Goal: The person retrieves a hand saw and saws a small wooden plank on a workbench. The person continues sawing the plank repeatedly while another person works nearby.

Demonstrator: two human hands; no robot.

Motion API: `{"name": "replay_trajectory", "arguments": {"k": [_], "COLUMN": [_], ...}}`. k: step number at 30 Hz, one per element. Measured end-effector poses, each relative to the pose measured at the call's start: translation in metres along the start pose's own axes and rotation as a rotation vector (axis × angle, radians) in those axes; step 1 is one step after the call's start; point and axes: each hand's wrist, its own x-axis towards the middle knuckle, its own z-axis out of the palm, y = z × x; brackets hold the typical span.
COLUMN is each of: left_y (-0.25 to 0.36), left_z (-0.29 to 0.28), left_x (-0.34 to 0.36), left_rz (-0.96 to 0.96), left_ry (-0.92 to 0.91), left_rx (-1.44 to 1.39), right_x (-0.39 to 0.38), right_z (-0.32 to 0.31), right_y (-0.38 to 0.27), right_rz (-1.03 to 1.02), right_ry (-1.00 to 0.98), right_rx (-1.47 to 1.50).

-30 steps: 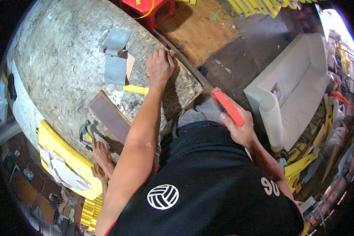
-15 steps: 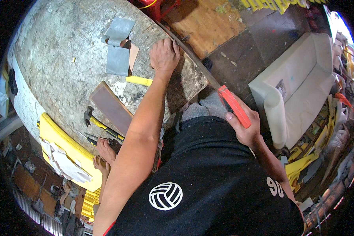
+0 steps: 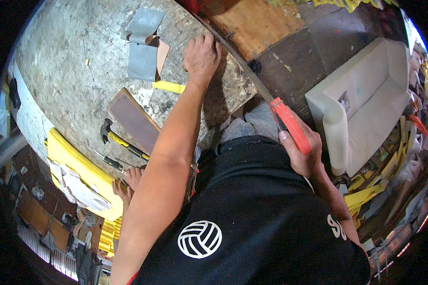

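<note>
While the worktop fills the upper left, a big round slab of grey, scratched and stained board with a pale rim, the left hand lies on it near the right edge, palm down, fingers spread and released, pressing on the board and grasping nothing. Along that edge runs the saw, a long thin dark blade slanting from the top of the view down to a red-orange handle. The right hand is clenched around that handle, off the worktop and above dark floor. A white sofa stands to the right, well apart from the saw, and a brown wooden panel lies on the floor beyond the blade. On the worktop a dark plank rests near the forearm, folded grey sheet lies left of the hand, and a short yellow strip sits just below it. A hammer with a yellow and black grip lies at the near rim. Yellow pieces are stacked below the worktop, and another person's hand shows beside them.
</note>
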Motion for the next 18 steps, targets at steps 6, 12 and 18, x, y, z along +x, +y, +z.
{"name": "replay_trajectory", "arguments": {"k": [6, 12, 18], "left_y": [0.0, 0.0, -0.006], "left_z": [0.008, 0.005, 0.009], "left_x": [0.003, 0.002, -0.001], "left_rz": [-0.017, 0.05, 0.011], "left_ry": [-0.029, -0.02, 0.004], "left_rx": [0.045, 0.042, 0.034], "right_x": [0.037, 0.005, 0.06], "right_z": [0.021, 0.005, 0.035], "right_y": [0.005, 0.009, 0.009], "right_rz": [0.147, 0.078, 0.057], "right_ry": [0.003, 0.034, 0.063], "right_rx": [0.152, 0.026, 0.255]}}
